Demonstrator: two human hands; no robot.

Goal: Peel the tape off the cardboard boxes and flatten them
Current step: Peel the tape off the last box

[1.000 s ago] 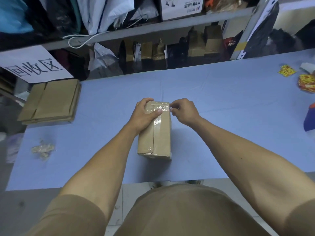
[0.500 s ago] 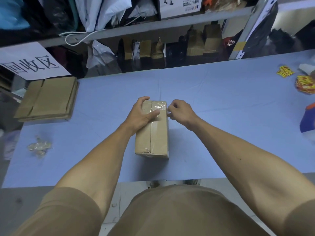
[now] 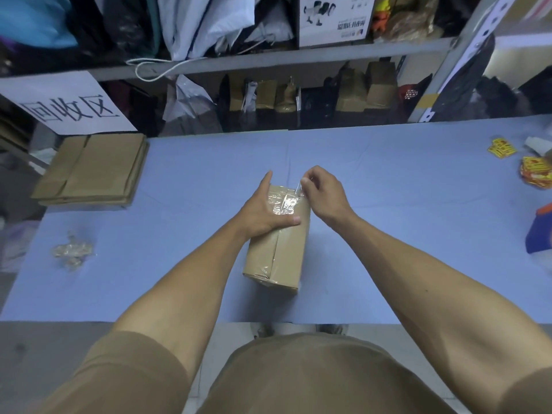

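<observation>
A small brown cardboard box (image 3: 283, 252) lies on the blue table (image 3: 403, 180), its long seam and far end sealed with clear tape (image 3: 288, 202). My left hand (image 3: 263, 209) lies across the far half of the box top, thumb stretched over the seam and fingers reaching over the far left edge. My right hand (image 3: 322, 194) is at the box's far right corner and pinches a lifted strip of the clear tape between thumb and fingertips.
A stack of flattened cardboard (image 3: 92, 170) lies at the table's far left, under a white paper sign (image 3: 65, 107). A crumpled wad of peeled tape (image 3: 73, 252) sits near the left edge. Yellow-red packets (image 3: 534, 171) and a blue object (image 3: 540, 231) are at the right.
My right hand has pulled the tape end up off the far right corner, so a strip now stands lifted. My left thumb has slid a little nearer along the box top.
</observation>
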